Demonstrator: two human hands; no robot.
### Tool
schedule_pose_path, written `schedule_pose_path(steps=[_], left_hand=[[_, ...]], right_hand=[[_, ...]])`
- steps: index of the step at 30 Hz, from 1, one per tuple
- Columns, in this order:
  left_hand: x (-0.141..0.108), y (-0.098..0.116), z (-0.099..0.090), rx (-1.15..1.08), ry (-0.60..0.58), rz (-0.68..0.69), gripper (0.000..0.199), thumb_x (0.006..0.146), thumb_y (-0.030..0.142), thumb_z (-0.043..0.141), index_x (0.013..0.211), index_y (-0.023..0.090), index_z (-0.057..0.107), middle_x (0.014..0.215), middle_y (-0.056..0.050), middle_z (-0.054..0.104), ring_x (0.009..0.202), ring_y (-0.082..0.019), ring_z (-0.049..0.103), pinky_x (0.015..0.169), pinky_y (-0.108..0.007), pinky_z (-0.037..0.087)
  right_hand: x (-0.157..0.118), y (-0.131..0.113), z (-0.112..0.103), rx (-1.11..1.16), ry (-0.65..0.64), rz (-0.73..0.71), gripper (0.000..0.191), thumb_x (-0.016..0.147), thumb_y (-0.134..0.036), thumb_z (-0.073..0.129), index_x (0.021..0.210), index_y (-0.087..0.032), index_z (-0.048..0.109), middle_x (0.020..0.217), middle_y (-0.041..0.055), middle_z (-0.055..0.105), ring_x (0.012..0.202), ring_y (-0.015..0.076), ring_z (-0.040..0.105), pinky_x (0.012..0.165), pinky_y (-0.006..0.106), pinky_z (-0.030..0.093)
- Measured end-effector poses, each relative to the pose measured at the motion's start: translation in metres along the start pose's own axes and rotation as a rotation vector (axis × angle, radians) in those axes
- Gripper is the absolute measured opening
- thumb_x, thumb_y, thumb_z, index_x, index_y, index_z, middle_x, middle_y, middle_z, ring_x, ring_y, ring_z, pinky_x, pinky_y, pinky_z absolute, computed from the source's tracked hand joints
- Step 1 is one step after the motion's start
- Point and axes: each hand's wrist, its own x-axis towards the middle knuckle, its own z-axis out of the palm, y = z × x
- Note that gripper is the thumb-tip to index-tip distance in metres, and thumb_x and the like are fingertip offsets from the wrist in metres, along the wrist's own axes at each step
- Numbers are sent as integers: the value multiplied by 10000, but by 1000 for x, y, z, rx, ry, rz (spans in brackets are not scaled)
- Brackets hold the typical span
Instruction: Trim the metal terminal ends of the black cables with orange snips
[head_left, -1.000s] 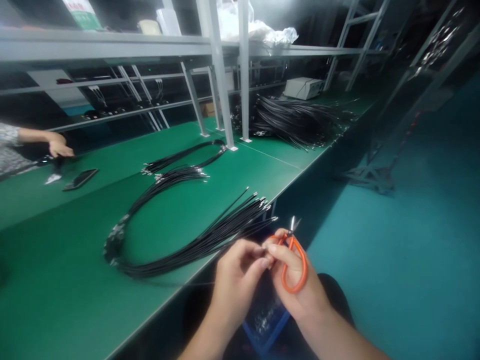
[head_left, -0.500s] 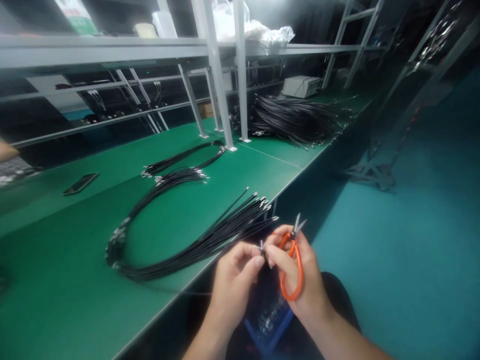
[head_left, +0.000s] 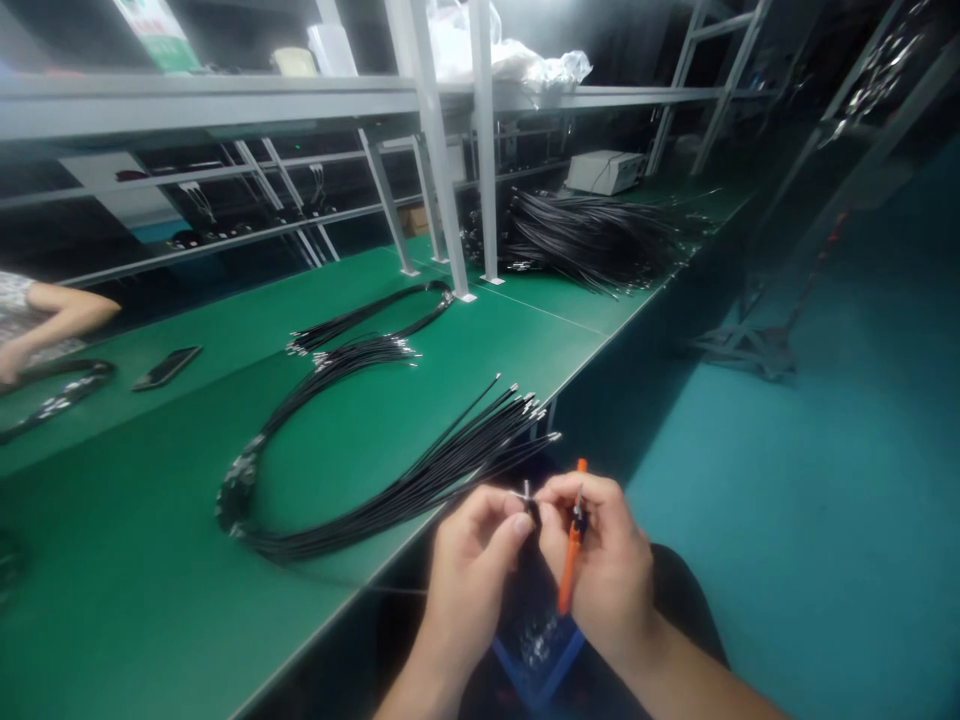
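My left hand (head_left: 474,545) pinches the end of a black cable (head_left: 531,508) between thumb and fingertips, just off the bench edge. A pale metal-looking tip (head_left: 526,488) sticks up from that end. My right hand (head_left: 604,540) is closed around orange-handled scissors (head_left: 571,560), seen edge-on across the palm. Its thumb and index fingertips meet the same cable end. On the bench beside my hands, a curved bundle of black cables (head_left: 390,505) with silvery ends fans out toward the edge.
On the green bench (head_left: 135,530) lie another cable bundle (head_left: 360,312), a phone (head_left: 166,368) and a big cable pile (head_left: 592,235). Grey posts (head_left: 486,150) hold a shelf. A co-worker's arm (head_left: 71,312) is at left. Below my hands is a blue bin (head_left: 534,685).
My right hand has turned, swinging the scissors from open-bladed and facing me to edge-on. The co-worker's arm and a cable coil have come into view at left.
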Motion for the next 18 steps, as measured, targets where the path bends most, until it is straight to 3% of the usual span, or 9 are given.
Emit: schedule_pose_path(steps=[3, 5, 7, 9, 14, 18], left_hand=[[3, -2, -3, -11, 49, 14, 156, 811, 290, 634, 755, 151, 588, 716, 9, 595, 549, -73, 465, 535, -188, 395], [6, -4, -5, -20, 59, 29, 137, 805, 278, 643, 768, 155, 598, 728, 8, 607, 554, -75, 483, 543, -190, 409], [8, -7, -6, -27, 72, 50, 112, 809, 266, 640, 788, 161, 610, 745, 6, 621, 570, -80, 502, 557, -193, 424], [9, -9, -5, -24, 105, 76, 96, 813, 258, 637, 794, 166, 616, 747, 7, 627, 579, -83, 511, 565, -194, 432], [9, -12, -1, 0, 172, 124, 87, 801, 250, 648, 791, 166, 630, 758, 1, 628, 592, -96, 530, 568, -206, 447], [6, -14, 1, 31, 157, 141, 60, 812, 231, 634, 795, 174, 632, 768, 1, 629, 613, -105, 543, 585, -214, 456]], right_hand=[[-3, 4, -9, -97, -35, 8, 339, 767, -85, 636, 1014, -304, 560, 870, -12, 635, 730, 151, 621, 709, 266, 503], [-5, 2, -19, -86, -187, 91, 415, 767, -135, 659, 1128, -308, 551, 949, 13, 621, 797, 165, 618, 765, 285, 502], [-8, -3, -28, 26, -381, 263, 473, 777, -160, 651, 1206, -313, 523, 972, 20, 620, 835, 174, 622, 777, 296, 506], [-13, -8, -33, 192, -494, 474, 450, 760, -130, 642, 1164, -293, 527, 871, 1, 640, 757, 159, 628, 691, 273, 512], [-13, -16, -26, 400, -504, 882, 243, 668, -105, 680, 769, -207, 484, 580, -61, 598, 378, 55, 454, 381, 173, 337], [-5, -18, -19, 464, -444, 957, 224, 682, -204, 679, 762, -194, 471, 575, -43, 625, 291, 26, 395, 327, 158, 251]])
